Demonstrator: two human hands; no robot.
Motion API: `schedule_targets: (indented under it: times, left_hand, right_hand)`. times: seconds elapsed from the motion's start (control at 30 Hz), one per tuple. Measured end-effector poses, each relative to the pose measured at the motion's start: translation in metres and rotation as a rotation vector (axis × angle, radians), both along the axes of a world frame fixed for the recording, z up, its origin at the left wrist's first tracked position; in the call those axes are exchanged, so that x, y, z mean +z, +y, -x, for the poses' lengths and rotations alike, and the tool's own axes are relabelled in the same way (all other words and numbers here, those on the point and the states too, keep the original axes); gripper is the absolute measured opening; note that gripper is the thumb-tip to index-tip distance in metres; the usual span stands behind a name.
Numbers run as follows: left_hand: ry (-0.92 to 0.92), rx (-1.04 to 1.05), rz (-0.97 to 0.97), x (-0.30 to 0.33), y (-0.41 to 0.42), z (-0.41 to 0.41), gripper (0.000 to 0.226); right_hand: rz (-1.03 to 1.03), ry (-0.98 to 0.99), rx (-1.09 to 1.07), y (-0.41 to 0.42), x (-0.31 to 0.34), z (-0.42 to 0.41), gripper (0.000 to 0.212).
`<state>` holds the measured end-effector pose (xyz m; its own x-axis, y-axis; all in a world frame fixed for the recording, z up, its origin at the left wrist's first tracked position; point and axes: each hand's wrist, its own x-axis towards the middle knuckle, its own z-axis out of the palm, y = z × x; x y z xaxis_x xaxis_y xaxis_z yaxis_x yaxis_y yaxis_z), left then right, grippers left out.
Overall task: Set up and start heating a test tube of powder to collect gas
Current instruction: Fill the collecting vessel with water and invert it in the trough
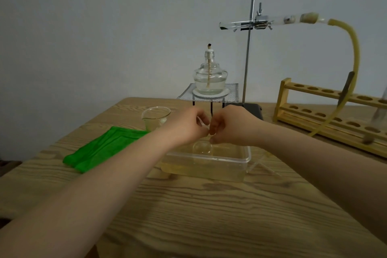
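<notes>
Fingers on both of your hands are curled in tight, left hand [189, 126] and right hand [229, 125] nearly touching, pinching something small and clear between them right over the plastic tub [211, 162]. Honestly can't tell what that clear thing is, your knuckles cover most of it.

Tub holds yellowish water, with what looks like a clear glass vessel [202, 147] sitting in it under your hands. Glass beaker [156, 118] behind your left hand looks to have a little liquid in the bottom, hard to say. Alcohol lamp [210, 75] is partly filled with clear liquid, wick showing, and it sits on a wire gauze [231, 94] on a tripod.

Test tube [251, 24] is clamped roughly level on the stand [250, 48], dark powder at its closed left end, stoppered on the right, with yellow rubber tubing [354, 52] looping down across the wooden rack [326, 111]. Its lower end is blurry.

Green cloth [102, 148] lies on the surface [209, 205] to your left. A bent glass tube [261, 163] lies just right of the tub.
</notes>
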<state>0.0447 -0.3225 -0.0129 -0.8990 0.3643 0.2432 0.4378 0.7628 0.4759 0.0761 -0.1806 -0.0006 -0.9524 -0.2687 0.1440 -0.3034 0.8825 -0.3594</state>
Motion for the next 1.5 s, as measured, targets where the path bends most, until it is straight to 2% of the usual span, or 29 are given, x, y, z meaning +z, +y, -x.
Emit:
schedule_targets:
  times: [0.17,0.23,0.3,0.37,0.47,0.6,0.7,0.77,0.87,1.13,1.23,1.37,1.5]
  left_hand:
    - [0.032,-0.002,-0.071,0.002,0.001,0.000,0.026]
    - [0.010,-0.031,-0.032,0.003,0.000,-0.002,0.022]
    - [-0.017,-0.058,0.039,0.003,-0.001,-0.003,0.017]
    - [-0.017,-0.063,0.036,0.002,-0.001,-0.004,0.016]
    - [0.007,-0.042,-0.037,0.004,0.001,-0.004,0.018]
    - [0.024,-0.037,-0.103,0.007,0.001,-0.004,0.020]
    - [-0.067,-0.092,0.033,0.004,-0.001,-0.003,0.019]
    - [-0.084,-0.101,0.055,0.001,0.000,-0.003,0.020]
    - [-0.011,-0.059,-0.004,0.000,0.000,-0.004,0.023]
    - [0.019,-0.054,-0.132,0.008,0.000,-0.006,0.024]
    - [0.008,-0.063,-0.137,0.006,-0.002,-0.008,0.022]
    - [-0.026,-0.120,0.013,-0.001,-0.005,-0.009,0.017]
    - [-0.033,-0.118,-0.038,-0.003,-0.007,-0.008,0.018]
  right_hand:
    - [-0.021,0.062,-0.017,0.002,0.003,-0.002,0.025]
    - [-0.058,0.015,0.008,0.003,0.004,-0.004,0.015]
    - [-0.082,-0.066,0.028,0.004,0.003,-0.004,0.019]
    - [-0.048,-0.071,0.011,0.005,0.002,-0.002,0.020]
    - [0.066,-0.005,-0.047,0.005,0.005,0.001,0.010]
    - [0.117,0.034,-0.055,0.006,0.009,-0.001,0.011]
    - [-0.039,-0.045,0.010,0.005,0.005,-0.004,0.022]
    - [-0.090,-0.062,0.014,0.002,0.001,-0.004,0.026]
    - [-0.015,-0.037,-0.014,0.002,0.003,-0.003,0.025]
    - [0.128,0.041,-0.051,0.003,0.010,-0.002,0.015]
    - [0.085,0.060,-0.059,0.002,0.008,-0.004,0.016]
    - [-0.092,-0.069,-0.012,-0.002,0.002,-0.007,0.029]
    - [-0.077,-0.051,-0.028,-0.004,0.002,-0.006,0.025]
